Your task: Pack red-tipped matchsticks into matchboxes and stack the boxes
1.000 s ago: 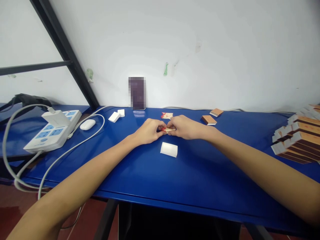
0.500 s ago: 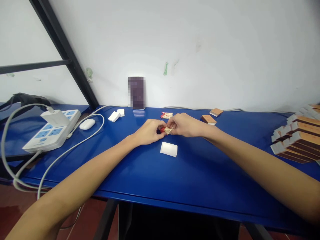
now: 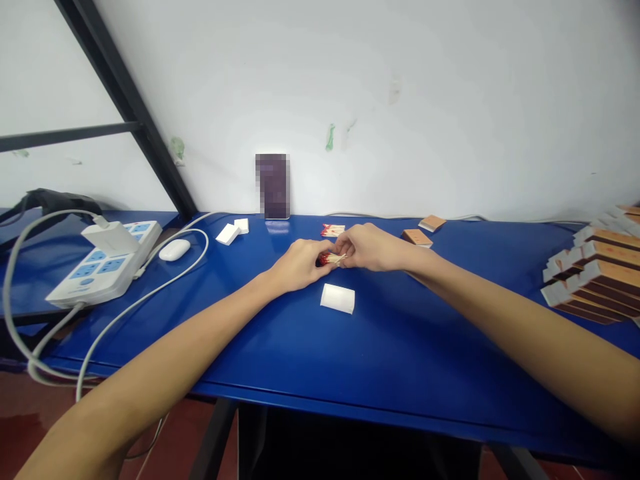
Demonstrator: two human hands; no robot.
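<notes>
A bundle of red-tipped matches (image 3: pixel 332 259) is held between my two hands above the blue table (image 3: pixel 300 353). My left hand (image 3: pixel 303 263) is closed around the red-headed end, thumb below and fingers above. My right hand (image 3: pixel 367 248) pinches the pale stick ends from the other side. Just beyond the hands lies another pile of matches (image 3: pixel 333 231), partly covered by my right fingers. Nearer to me than the bundle rests a white matchbox tray (image 3: pixel 338 298), which neither hand touches.
Two small white trays (image 3: pixel 229 233) lie left of a phone (image 3: pixel 273 187) leaning on the wall. At the back right are two orange matchbox covers (image 3: pixel 417 238); stacked matchboxes (image 3: pixel 600 273) stand far right. A power strip (image 3: pixel 107 263), cables and a white earbud case (image 3: pixel 175 250) occupy the left.
The match that stuck out at an angle now lies more in line with the bundle. Both hands keep nearly the same place.
</notes>
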